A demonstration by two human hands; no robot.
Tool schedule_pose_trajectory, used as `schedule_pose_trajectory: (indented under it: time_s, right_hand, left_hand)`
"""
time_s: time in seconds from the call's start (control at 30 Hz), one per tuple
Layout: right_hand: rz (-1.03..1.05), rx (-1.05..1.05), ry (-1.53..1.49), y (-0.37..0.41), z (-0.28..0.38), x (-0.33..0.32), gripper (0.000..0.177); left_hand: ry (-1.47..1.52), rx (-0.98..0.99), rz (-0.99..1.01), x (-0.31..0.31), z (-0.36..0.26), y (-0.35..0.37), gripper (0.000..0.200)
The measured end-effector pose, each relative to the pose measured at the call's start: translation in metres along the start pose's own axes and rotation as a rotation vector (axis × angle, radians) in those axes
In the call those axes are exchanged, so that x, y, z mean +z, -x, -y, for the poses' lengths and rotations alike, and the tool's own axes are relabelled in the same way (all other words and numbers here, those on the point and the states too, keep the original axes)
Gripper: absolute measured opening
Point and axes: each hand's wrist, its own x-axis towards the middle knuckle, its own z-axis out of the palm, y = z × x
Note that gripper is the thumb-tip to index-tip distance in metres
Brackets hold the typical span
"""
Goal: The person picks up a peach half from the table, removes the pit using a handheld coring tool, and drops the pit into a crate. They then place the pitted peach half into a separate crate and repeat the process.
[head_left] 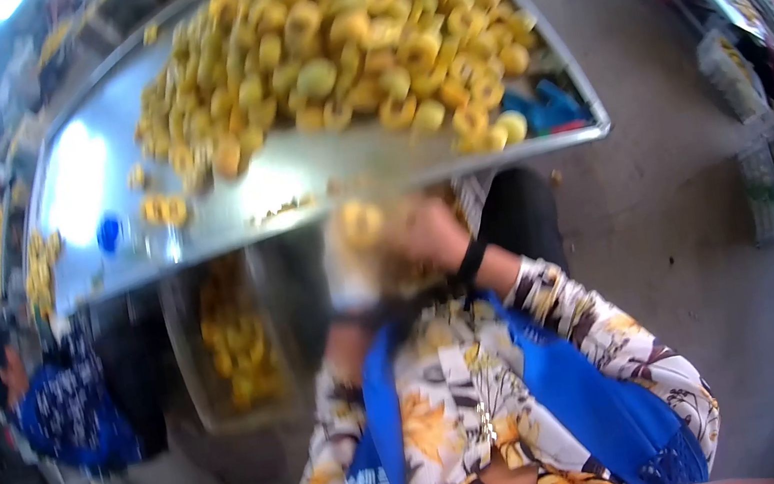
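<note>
My left hand (348,274), in a whitish glove, is closed on a yellow fruit half (362,224) that looks like a peach half with a hollow in its middle. Beside it, my right hand (433,233) is bare, with a black band at the wrist. Its fingers are curled, but motion blur hides what they hold. Both hands are in front of the near edge of a metal table (283,162). On that table lies a large heap of yellow fruit halves (344,36). A few loose halves (164,209) lie apart from the heap, nearer the left.
A blue glove-like item (548,107) lies in the table's right corner, and a small blue object (109,233) at left. Below the table stands a bin (185,360) with yellow pieces. Another person (79,407) sits at left. Stacked crates (771,186) stand at right.
</note>
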Motion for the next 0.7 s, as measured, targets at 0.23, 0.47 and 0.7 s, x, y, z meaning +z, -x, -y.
schedule_pose_trajectory:
  time_s: [0.23, 0.47, 0.7]
  right_hand:
    - [-0.039, 0.144, 0.163, 0.009, -0.013, 0.012, 0.035]
    - [0.097, 0.014, 0.138, 0.023, -0.006, 0.031, 0.029]
    - [0.146, 0.065, 0.150, 0.023, -0.022, 0.045, 0.020]
  left_hand:
    - [0.609, -0.229, -0.043, 0.001, -0.035, 0.008, 0.056]
    - [0.229, 0.146, -0.021, -0.009, 0.012, 0.007, 0.048]
    - [0.599, 0.012, -0.018, -0.003, 0.008, 0.007, 0.043]
